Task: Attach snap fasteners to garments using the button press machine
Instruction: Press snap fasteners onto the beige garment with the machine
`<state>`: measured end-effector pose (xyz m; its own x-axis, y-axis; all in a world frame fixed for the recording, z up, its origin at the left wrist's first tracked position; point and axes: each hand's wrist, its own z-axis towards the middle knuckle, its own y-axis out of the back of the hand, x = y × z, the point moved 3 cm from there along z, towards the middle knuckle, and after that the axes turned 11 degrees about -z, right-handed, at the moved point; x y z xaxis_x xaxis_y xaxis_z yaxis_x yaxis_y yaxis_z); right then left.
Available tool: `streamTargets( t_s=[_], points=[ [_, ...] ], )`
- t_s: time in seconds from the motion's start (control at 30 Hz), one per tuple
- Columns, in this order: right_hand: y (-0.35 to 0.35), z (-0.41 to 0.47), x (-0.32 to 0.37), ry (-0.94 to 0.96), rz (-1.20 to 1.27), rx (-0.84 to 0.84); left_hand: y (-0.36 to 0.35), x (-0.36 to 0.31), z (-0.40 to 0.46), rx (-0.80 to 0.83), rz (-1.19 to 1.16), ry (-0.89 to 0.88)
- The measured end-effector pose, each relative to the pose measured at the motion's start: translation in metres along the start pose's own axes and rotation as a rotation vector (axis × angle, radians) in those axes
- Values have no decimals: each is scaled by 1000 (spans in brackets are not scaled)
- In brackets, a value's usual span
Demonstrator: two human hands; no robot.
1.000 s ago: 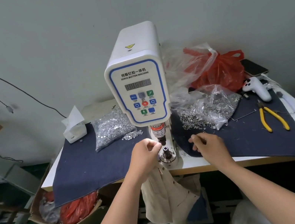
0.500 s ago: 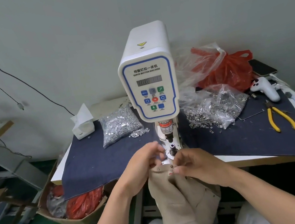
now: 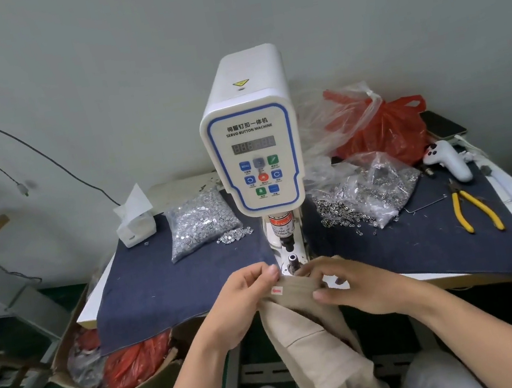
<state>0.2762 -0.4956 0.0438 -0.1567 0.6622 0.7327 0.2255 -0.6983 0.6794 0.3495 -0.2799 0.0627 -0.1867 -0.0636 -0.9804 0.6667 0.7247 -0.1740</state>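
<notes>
A white servo button machine (image 3: 253, 146) stands at the middle of the table, its lower die (image 3: 293, 260) just beyond my fingers. A beige garment (image 3: 310, 347) hangs from the table's front edge down between my knees. My left hand (image 3: 242, 301) pinches the garment's top edge on the left. My right hand (image 3: 352, 289) grips the same edge on the right, thumb underneath. A small pink label (image 3: 277, 290) shows on the stretched edge between the hands. A clear bag of silver snap parts (image 3: 200, 223) lies left of the machine, and a bag of ring parts (image 3: 367, 199) lies right.
Dark blue cloth (image 3: 168, 286) covers the table. Yellow pliers (image 3: 474, 208), a white controller (image 3: 447, 158), a red plastic bag (image 3: 383, 132) and a phone (image 3: 443, 125) lie at the right. A tissue box (image 3: 135, 224) sits at the left. A cardboard box (image 3: 113, 363) stands on the floor.
My right hand came from the table's right side to the garment. Both hands lifted the beige garment's edge up to the table front and spread it below the die.
</notes>
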Motion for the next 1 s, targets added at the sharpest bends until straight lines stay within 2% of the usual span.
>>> streamTargets(
  t_s=[0.07, 0.13, 0.23, 0.4, 0.5, 0.83, 1.0],
  points=[
    [0, 3, -3, 1, 151, -42, 1, 7, 5, -72, 53, -3],
    [0, 6, -9, -47, 247, -85, 3, 13, 12, -176, 204, -23],
    [6, 15, -16, -143, 236, -185, 4, 22, 23, -298, 382, -76],
    [9, 37, -23, -175, 202, -265, 11, 34, 39, -429, 343, -127],
    [5, 44, -31, -195, 199, -306, 13, 40, 45, -444, 322, -102],
    [1, 50, -42, -224, 449, -324, 16, 52, 55, -438, 163, -98],
    [-1, 50, -48, -224, 419, -336, 21, 56, 55, -426, 185, -95]
  ],
)
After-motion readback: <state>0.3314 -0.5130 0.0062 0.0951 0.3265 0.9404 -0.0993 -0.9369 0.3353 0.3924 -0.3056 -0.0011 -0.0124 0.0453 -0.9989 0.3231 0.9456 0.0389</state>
